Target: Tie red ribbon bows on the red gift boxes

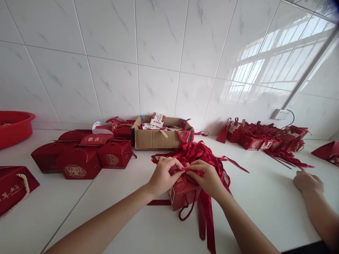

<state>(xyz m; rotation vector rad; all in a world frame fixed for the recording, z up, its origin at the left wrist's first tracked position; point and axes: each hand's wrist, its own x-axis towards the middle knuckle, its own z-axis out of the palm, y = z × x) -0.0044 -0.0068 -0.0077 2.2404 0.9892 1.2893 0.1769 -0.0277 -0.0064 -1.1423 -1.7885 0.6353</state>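
Left hand [164, 176] is nearly closed, thumb and index finger pinched on the ribbon [184, 169] above the box [182, 197]. Right hand [208, 177] is in a matching pinch on the same ribbon, its fingertips just beside those of the left hand. The other fingers of both hands are curled.

The box is red and stands on the white counter [124, 208], directly below both hands. A dark red cord [186, 213] loops from its near side onto the counter. The pile [202, 151] of loose red ribbons lies behind and to the right of the box; long strips run forward along its right side.

Behind the pile, near the tiled wall [159, 88], sits an open carton [156, 139] containing printed cards [158, 120]. Left of the carton is a group of red boxes [79, 164]. At the far left are a red basin [16, 128] and a red bag [12, 190] with a rope handle [25, 192].

At the right, tied boxes [254, 141] stand in a cluster near the wall. Another person's hand [308, 181] rests on the counter in front of them.
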